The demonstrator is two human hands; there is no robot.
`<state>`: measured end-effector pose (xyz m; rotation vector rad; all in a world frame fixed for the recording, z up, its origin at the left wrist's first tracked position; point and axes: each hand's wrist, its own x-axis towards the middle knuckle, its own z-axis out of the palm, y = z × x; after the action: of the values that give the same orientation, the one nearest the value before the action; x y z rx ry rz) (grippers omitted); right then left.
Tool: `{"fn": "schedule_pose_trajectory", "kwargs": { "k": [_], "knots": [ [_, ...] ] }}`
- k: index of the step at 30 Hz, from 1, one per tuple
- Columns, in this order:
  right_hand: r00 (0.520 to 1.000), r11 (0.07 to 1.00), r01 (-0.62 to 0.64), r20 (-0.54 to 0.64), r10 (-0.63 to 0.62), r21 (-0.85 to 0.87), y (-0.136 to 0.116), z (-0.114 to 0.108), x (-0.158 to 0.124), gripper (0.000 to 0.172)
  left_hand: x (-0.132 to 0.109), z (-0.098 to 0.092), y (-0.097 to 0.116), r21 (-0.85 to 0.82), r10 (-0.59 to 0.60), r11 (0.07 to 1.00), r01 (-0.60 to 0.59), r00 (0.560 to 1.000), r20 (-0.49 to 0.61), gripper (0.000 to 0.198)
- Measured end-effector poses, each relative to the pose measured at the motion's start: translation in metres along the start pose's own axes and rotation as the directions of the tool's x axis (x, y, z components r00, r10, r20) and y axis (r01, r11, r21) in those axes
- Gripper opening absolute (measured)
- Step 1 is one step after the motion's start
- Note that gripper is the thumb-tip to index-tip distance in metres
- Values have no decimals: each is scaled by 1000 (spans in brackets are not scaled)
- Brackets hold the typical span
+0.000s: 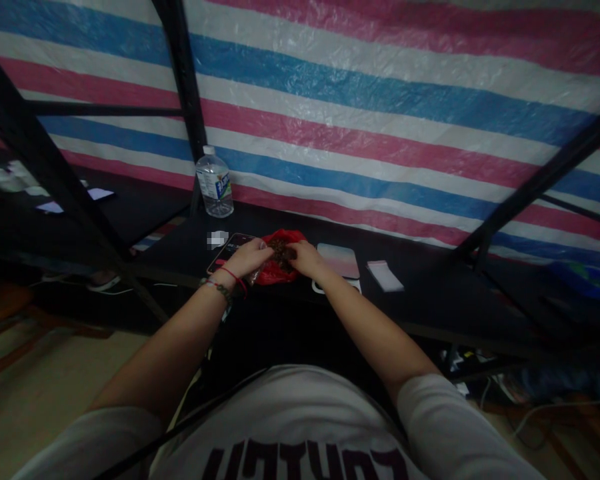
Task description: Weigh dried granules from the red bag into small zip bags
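Note:
A crumpled red plastic bag (279, 275) lies spread on the black shelf top in front of me, with small brown pieces (279, 249) heaped in its middle. From the left, my left hand (249, 257) reaches over the heap, fingers drawn together; a small shiny clear wrapper (253, 275) shows below it. My right hand (307, 259) comes in from the other side, its fingertips curled closed at the pieces. What either hand pinches is too small and dim to name. Beside the left hand lies a phone (236, 241) with a lit display, partly covered by that hand.
A clear plastic bottle (216, 183) stands at the back left by a black metal post. A pale pink flat case (337, 260) and a white paper pad (385, 276) lie to the right. Crumpled white tissue (217, 240) sits beside the phone. Striped sheeting (360, 127) hangs behind.

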<state>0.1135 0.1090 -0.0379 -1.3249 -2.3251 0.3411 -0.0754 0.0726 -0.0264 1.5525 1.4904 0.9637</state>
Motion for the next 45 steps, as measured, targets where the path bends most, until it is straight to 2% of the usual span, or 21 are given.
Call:
{"fn": "schedule_pose_trajectory", "kwargs": {
  "k": [5,8,13,17,19,22,24,26,29,34,39,45],
  "knots": [
    [996,998,35,80,-32,-43,-6,4,13,16,6,8,-3,-45,-5,999,3,999,-35,17],
    [986,999,51,160,-48,-17,-8,4,20,12,11,10,-4,-106,-27,994,25,1000,-16,13],
    [985,996,40,164,-52,77,-5,4,21,28,12,9,-1,-323,-47,943,74,995,91,14],
    [994,979,-16,112,-6,202,-2,6,17,36,11,9,5,-440,-39,895,70,996,80,14],
    [995,950,-54,102,23,307,0,9,16,40,10,9,8,-548,-48,832,82,996,77,8],
    [993,881,-99,101,59,462,6,13,16,42,8,6,13,-740,-37,666,96,995,96,3],
    [995,828,-100,66,77,552,10,17,16,41,7,3,15,-809,-26,582,81,996,81,6],
    [996,787,-82,22,86,611,14,20,15,41,6,0,16,-839,-30,540,62,998,54,9],
    [993,790,-84,-20,121,608,16,18,11,40,4,-2,16,-825,-20,564,29,1000,21,12],
    [987,834,-122,-24,159,539,11,6,4,40,-3,2,19,-696,56,718,-23,998,25,18],
    [992,741,-110,23,126,663,7,7,0,37,-8,5,23,-549,62,835,-43,998,17,18],
    [991,682,-119,44,125,722,11,19,1,39,-6,7,18,-547,117,834,-71,992,48,19]
  ]
}}
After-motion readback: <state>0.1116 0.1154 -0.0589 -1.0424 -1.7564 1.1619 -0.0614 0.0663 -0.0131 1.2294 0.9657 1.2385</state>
